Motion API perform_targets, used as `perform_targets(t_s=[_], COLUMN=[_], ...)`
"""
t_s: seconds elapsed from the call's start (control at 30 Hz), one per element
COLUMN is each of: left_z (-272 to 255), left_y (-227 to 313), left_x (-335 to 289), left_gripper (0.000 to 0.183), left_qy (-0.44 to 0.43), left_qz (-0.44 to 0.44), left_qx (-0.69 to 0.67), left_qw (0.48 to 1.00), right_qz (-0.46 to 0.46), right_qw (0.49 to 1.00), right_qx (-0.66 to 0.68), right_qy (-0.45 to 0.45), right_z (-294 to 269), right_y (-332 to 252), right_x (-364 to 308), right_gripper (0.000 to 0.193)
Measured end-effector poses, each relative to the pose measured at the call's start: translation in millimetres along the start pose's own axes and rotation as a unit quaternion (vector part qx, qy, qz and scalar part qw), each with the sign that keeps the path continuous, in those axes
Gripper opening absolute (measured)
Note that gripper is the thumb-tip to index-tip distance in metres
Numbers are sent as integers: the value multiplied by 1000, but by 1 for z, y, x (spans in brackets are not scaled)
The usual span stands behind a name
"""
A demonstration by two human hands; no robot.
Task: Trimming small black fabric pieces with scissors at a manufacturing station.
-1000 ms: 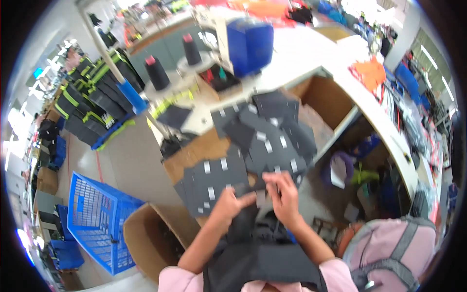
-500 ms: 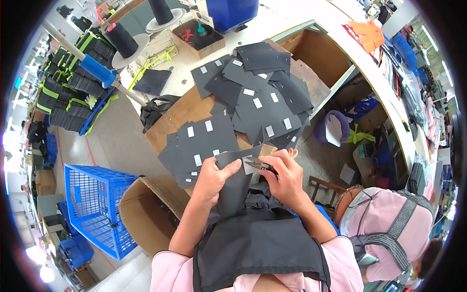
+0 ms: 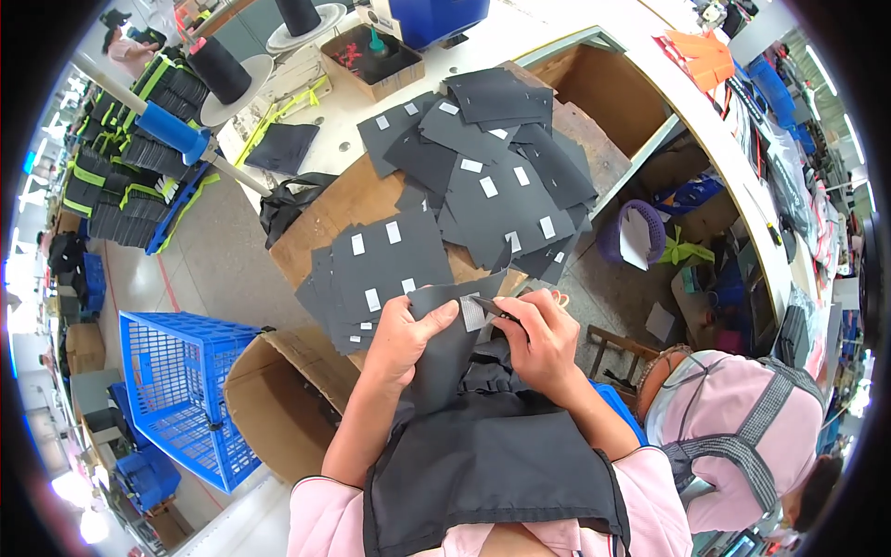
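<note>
Purple basket (image 3: 608,237) holding white sheet (image 3: 634,241) beyond right hand (image 3: 545,340), which grips dark snips (image 3: 501,312), tips leftward, left hand (image 3: 397,345) pinching dark fabric piece (image 3: 438,367) between hands, long axis toward body (image 3: 497,455)

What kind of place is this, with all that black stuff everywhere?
Probably a sewing workshop: there are cones of black thread, dark cut pieces with white patches, and stacks with yellow-green trim.

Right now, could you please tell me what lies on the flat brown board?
Overlapping flat dark grey panels, many with white rectangular patches, lie there; the board beneath them is covered.
</note>
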State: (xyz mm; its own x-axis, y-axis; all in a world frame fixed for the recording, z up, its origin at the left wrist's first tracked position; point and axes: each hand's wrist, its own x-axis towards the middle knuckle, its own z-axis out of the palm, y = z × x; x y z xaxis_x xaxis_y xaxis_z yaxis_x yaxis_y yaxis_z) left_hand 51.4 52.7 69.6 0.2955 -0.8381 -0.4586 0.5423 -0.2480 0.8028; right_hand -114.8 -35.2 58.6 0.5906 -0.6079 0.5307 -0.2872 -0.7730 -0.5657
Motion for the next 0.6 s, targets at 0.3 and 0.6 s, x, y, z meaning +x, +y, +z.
perform_targets(t_s=[0.3, 0.6], left_z=[-1, -8], left_y=[-7, -10], left_x=[4, 6], left_gripper=[9, 37], left_qy=[-25, -104], left_qz=[110, 3], left_qx=[232, 46], left_qw=[966, 994], right_qz=[168, 218], right_qw=[938, 894], right_qx=[194, 275], right_qy=[-233, -280], right_z=[-27, -14], right_y=[14, 36], right_x=[40, 29], right_gripper=[49, 20])
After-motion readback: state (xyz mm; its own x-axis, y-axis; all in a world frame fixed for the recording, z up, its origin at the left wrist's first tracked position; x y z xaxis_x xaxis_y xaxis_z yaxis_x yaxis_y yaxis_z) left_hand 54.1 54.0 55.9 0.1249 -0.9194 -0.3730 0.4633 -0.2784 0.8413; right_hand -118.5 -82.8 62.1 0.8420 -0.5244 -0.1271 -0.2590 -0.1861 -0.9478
